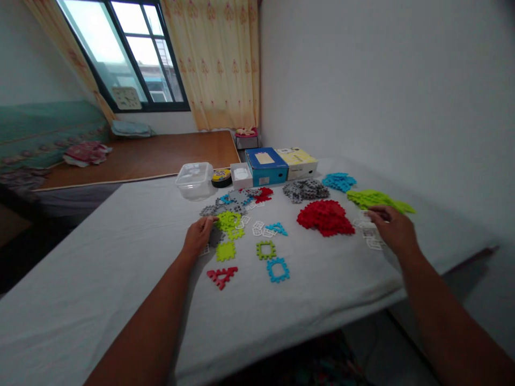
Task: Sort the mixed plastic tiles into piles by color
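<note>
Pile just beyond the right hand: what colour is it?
The pile is lime green; it shows best in the head view, the only one.

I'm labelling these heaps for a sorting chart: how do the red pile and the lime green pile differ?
The red pile looks rounder and compact; the lime green pile is long and spread out. The right hand is at the lime green pile, while no hand is at the red one. Both are heaps of plastic-looking pieces on the pale cloth.
</note>
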A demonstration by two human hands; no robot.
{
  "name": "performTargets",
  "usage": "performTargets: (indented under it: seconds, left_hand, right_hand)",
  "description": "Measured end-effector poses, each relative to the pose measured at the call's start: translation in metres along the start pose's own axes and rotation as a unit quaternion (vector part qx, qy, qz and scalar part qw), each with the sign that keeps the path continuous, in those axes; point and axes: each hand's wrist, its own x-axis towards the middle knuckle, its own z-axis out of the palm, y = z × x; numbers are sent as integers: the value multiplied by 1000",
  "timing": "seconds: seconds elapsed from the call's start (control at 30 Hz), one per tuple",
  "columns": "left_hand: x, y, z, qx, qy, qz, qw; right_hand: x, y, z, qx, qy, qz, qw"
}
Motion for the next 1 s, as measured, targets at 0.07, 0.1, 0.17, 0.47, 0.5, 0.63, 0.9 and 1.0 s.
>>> performTargets:
  seconds: [0.07, 0.1, 0.17, 0.47, 0.5, 0.63, 0.9, 1.0]
  left_hand:
    - [0, 1, 0, 2, 3, 1, 1000]
    - [0, 2, 0, 3, 4, -1, 1000]
    - [-1, 4, 0, 7, 2, -7, 1000]
    - [-3, 3, 0, 8, -7, -15, 1000]
    - [-3, 3, 0, 7, -9, -14, 1000]
    - [-3, 4, -1, -2, -14, -3, 1000]
    - [-1, 3, 3, -14, -11, -7, 1000]
    - [-2, 4, 3, -11, -12, -8, 1000]
  right_hand:
    - [2, 38, -12, -63, -1, 17, 998]
    - [2, 50, -15, -90, -13, 19, 996]
    - [3, 59, -14, -140, -19, 8, 990]
    - [-15, -113, 51, 32, -183, -298, 936]
    - [-19, -135, 61, 47, -225, -339, 912]
    - [-28, -191, 105, 18, -344, -411, 844]
    - [-46, -210, 150, -73, -383, -396, 831]
    - [-52, -207, 143, -80, -363, -418, 829]
